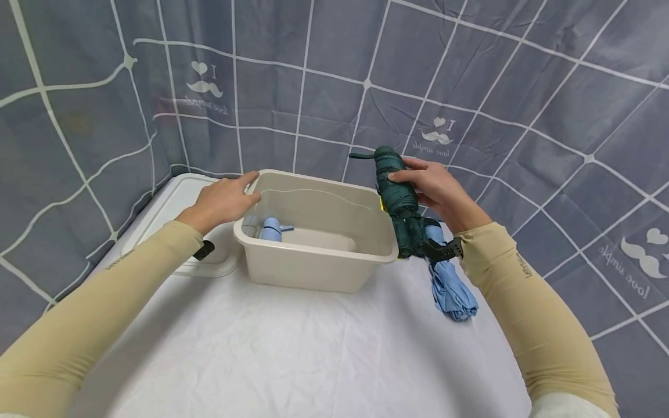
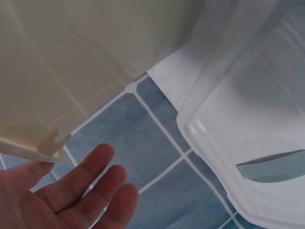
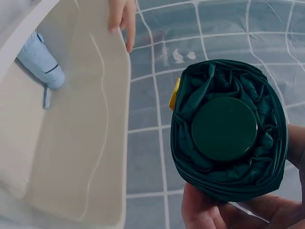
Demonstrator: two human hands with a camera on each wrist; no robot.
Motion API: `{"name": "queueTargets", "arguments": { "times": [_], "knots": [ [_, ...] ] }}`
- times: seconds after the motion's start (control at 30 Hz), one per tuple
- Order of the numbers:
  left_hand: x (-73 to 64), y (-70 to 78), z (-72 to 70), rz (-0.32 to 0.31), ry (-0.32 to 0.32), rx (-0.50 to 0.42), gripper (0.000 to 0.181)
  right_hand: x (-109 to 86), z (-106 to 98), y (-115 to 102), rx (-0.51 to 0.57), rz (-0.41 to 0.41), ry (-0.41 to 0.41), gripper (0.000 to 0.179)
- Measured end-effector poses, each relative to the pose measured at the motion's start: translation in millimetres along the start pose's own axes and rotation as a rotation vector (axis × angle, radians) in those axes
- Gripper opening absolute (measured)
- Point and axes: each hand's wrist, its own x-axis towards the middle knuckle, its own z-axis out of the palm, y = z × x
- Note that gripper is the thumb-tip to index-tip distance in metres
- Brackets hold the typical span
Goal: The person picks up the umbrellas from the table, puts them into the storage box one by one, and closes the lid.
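Note:
My right hand (image 1: 434, 186) grips a dark green folded umbrella (image 1: 395, 188) beside the right end of a beige plastic bin (image 1: 308, 273). The right wrist view looks straight at the umbrella's round end cap (image 3: 224, 129), ringed by bunched fabric, with a yellow tab (image 3: 175, 94) at its side. At the bin's left end, my left hand (image 1: 225, 200) pinches the rim at a far corner; in the left wrist view the other fingers (image 2: 90, 169) spread free outside the wall. Inside the bin lies a light blue folded umbrella (image 1: 271, 229), its strap trailing on the floor.
Another light blue umbrella (image 1: 453, 290) lies on the white tabletop (image 1: 292, 348) under my right wrist, next to more dark green folded fabric (image 1: 409, 235). A white lid (image 1: 175, 203) with a grey handle (image 2: 274, 167) lies left of the bin. A grey-blue checked curtain (image 1: 334, 93) hangs behind.

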Motion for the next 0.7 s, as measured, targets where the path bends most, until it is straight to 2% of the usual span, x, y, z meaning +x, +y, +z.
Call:
{"name": "queueTargets", "arguments": {
  "times": [0.4, 0.7],
  "knots": [
    [2.5, -1.2, 1.5, -0.009, -0.007, -0.003, 0.067, 23.0, 41.6, -8.1, 0.022, -0.005, -0.056, 0.076],
    [-0.5, -0.4, 0.6, -0.02, -0.002, -0.007, 0.066, 38.0, 71.0, -11.8, 0.025, 0.008, -0.147, 0.076]
  ]
}}
